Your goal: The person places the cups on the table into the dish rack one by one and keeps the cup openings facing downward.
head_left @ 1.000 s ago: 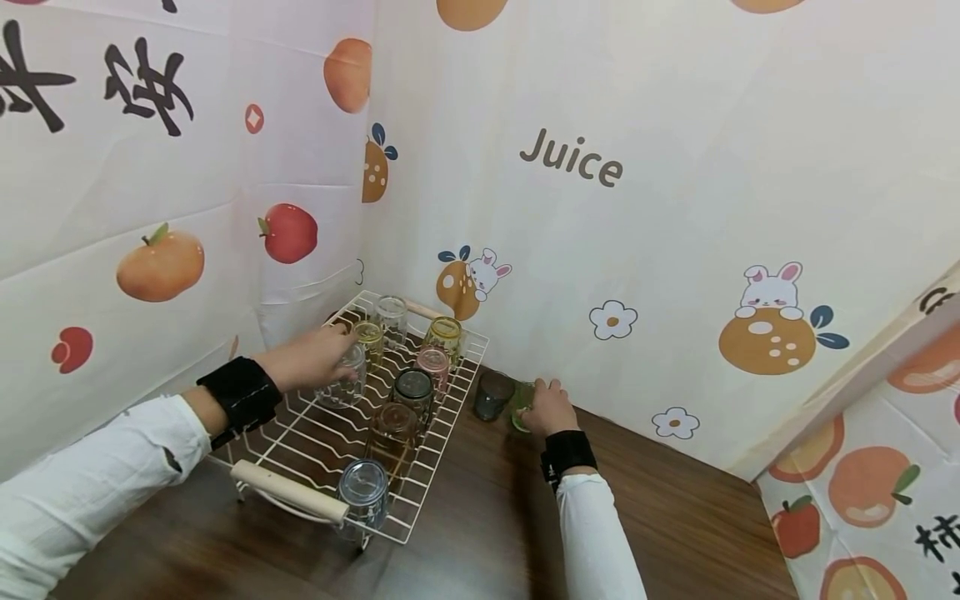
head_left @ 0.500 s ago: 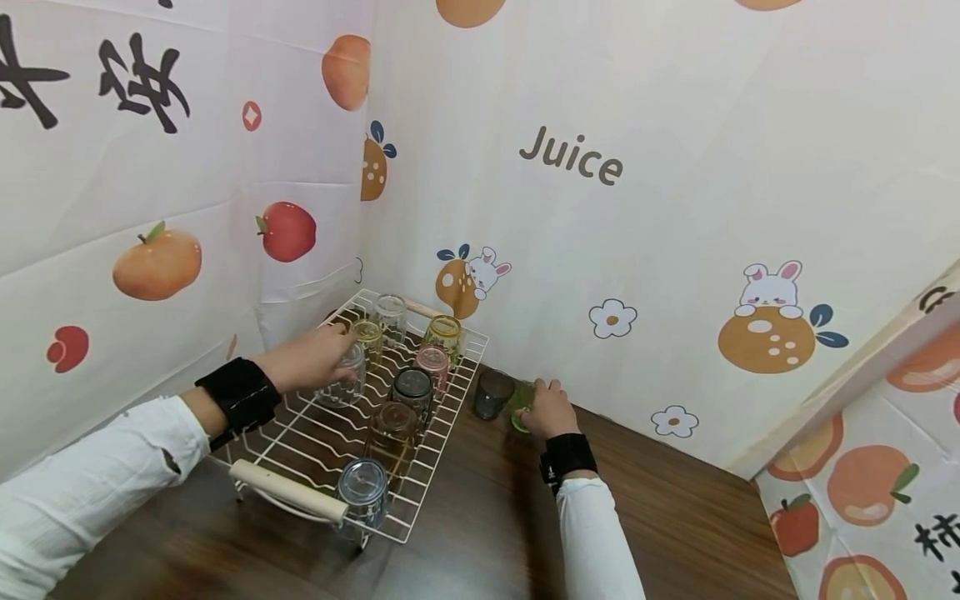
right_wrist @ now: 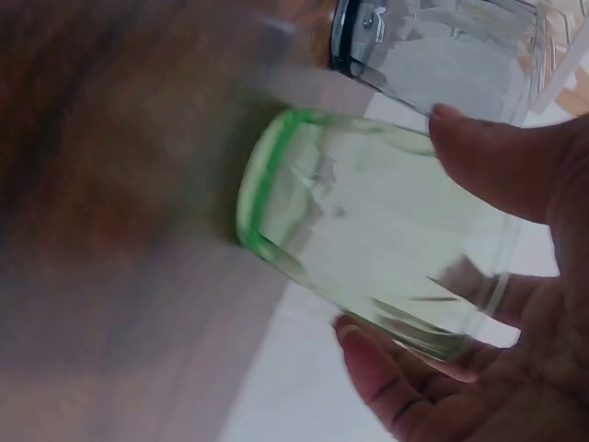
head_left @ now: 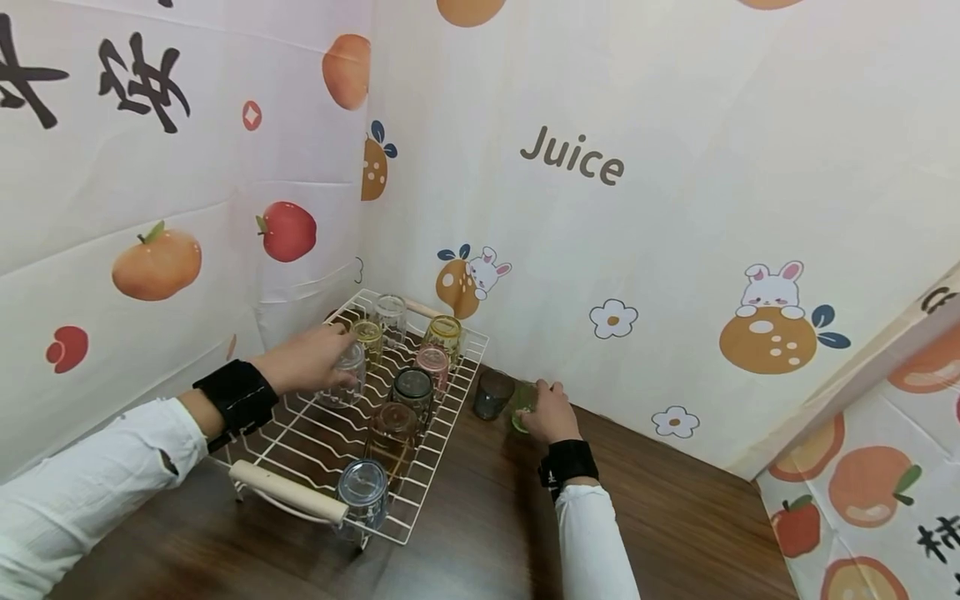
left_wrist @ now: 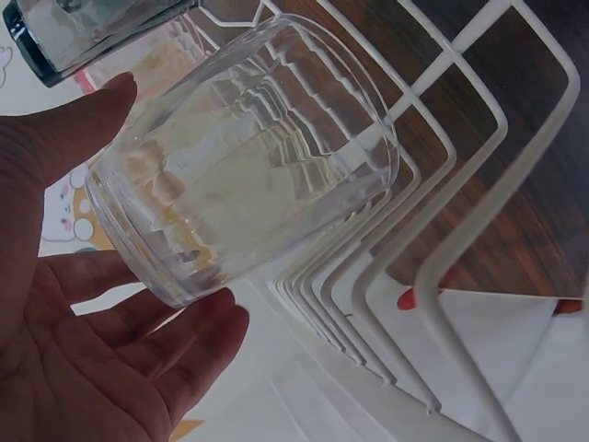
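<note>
The left hand (head_left: 309,358) curls its thumb and fingers round a clear ribbed glass (left_wrist: 244,175), a short tumbler with wavy fluted walls, which sits among the thin white wires of the drying rack (head_left: 315,437) near its far left side; in the left wrist view the thumb lies along one side and the fingers cup the other, so the grip is closed on the glass. The right hand (head_left: 550,411) wraps thumb and fingertips round a pale green glass (right_wrist: 368,235), smooth and translucent with a brighter green rim, standing mouth down on the dark wood-grain table (head_left: 675,517) just to the right of the rack. Just beside it stands a smoky grey glass (head_left: 492,394), also inverted on the table. The rack is a rectangular wire basket with a round wooden handle (head_left: 288,492) at the near end, and it holds more upturned tumblers: a dark grey one (head_left: 412,392), a pink one (head_left: 432,363), an amber one (head_left: 392,429), two yellowish ones and another clear one at the back, and a bluish one (head_left: 363,490) at the near corner. Behind hangs a soft cloth backdrop (head_left: 637,208) printed with oranges, apples, rabbits and the word Juice.
</note>
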`<control>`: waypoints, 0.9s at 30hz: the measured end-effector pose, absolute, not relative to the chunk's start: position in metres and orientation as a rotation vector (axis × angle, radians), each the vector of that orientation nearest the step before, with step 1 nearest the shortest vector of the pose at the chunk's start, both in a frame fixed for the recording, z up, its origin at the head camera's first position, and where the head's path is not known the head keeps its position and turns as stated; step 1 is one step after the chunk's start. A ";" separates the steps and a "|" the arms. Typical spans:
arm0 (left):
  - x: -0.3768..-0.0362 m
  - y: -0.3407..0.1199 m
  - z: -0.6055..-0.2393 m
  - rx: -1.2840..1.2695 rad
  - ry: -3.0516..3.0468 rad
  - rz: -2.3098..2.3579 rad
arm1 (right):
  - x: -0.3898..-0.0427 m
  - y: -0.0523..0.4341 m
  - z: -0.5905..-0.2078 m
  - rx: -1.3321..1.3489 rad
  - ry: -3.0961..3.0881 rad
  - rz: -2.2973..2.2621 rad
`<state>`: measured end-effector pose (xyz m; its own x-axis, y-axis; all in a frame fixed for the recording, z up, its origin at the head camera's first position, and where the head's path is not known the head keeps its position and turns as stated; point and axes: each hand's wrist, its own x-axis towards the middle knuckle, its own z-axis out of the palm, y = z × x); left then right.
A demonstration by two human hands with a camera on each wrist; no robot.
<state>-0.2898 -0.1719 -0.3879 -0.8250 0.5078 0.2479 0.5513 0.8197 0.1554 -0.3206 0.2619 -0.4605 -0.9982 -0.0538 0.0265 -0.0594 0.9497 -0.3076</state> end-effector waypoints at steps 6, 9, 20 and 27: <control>-0.289 -0.170 -0.387 -0.791 -2.801 -0.284 | -0.312 0.277 -0.477 0.008 -2.929 0.706; -0.286 -0.168 -0.381 -0.747 -2.795 -0.237 | -0.305 0.285 -0.479 -0.035 -2.851 0.742; -0.267 -0.137 -0.347 -0.732 -2.710 -0.214 | -0.275 0.304 -0.468 -0.121 -2.277 1.702; -0.243 -0.102 -0.334 -0.875 -2.580 -0.336 | -0.264 0.288 -0.456 0.152 -1.727 2.289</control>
<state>-0.2426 -0.1016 -0.3338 -0.7268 0.5289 0.4382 0.6234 0.7757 0.0979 -0.2635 0.2883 -0.4563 -0.9582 0.1501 0.2437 -0.2755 -0.2531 -0.9274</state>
